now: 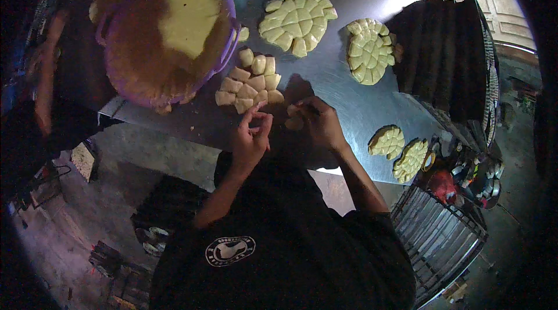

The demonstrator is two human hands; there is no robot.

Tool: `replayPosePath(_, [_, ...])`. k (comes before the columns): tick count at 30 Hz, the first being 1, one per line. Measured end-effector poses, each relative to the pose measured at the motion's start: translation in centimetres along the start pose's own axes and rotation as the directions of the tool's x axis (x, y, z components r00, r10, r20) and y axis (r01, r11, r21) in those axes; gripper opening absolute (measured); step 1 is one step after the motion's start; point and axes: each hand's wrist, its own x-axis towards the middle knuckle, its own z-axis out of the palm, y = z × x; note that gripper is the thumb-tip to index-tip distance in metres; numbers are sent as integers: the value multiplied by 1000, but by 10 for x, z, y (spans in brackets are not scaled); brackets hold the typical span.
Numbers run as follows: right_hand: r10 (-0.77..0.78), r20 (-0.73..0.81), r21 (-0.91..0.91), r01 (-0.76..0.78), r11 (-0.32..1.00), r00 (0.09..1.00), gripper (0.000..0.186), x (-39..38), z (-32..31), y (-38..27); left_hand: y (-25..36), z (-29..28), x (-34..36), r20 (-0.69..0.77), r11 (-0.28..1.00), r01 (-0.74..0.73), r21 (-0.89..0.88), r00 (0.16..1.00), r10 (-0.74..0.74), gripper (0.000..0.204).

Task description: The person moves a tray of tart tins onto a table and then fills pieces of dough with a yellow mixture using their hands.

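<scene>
My left hand [253, 135] is at the near edge of a cluster of cut dough pieces [245, 90], its fingers curled in and fingertips together. Whether anything sits between them is too dark to see. To its right, my right hand [323, 124] has its fingertips pinched on a small piece of dough [292, 110], partly in shadow. Just below those fingertips lies another dough piece [294, 123]. Both hands are low over the metal table [349, 109].
A purple basin [229, 48] with pale dough stands at left, beside another person's arm [49, 72]. Rounds of joined dough pieces lie at the far middle [297, 19], right [369, 51] and near right [410, 160]. A dark corrugated sheet [439, 60] borders the table's right side.
</scene>
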Motion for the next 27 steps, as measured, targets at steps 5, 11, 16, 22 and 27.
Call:
replayPosePath(5, [-436, 83, -809, 316, 496, 896, 15, 17, -4, 3, -2, -16, 16, 6, 946, -202, 252, 978, 207, 30])
replayPosePath(11, [-523, 137, -902, 324, 285, 841, 46, 101, -24, -24, 13, -24, 1, 29, 903, -328, 278, 942, 333, 25])
replayPosePath(16, [-644, 421, -858, 511, -55, 639, 61, 120, -13, -52, 2, -13, -37, -89, 984, -160, 77, 982, 167, 18])
replayPosePath(22, [-589, 328, -634, 634, 442, 739, 32, 20, -32, -42, -18, 17, -82, -58, 856, -427, 291, 886, 461, 27])
replayPosePath(27, [-388, 246, -375, 456, 807, 888, 21, -118, -51, -41, -12, 79, -122, -4, 875, -473, 107, 879, 476, 37])
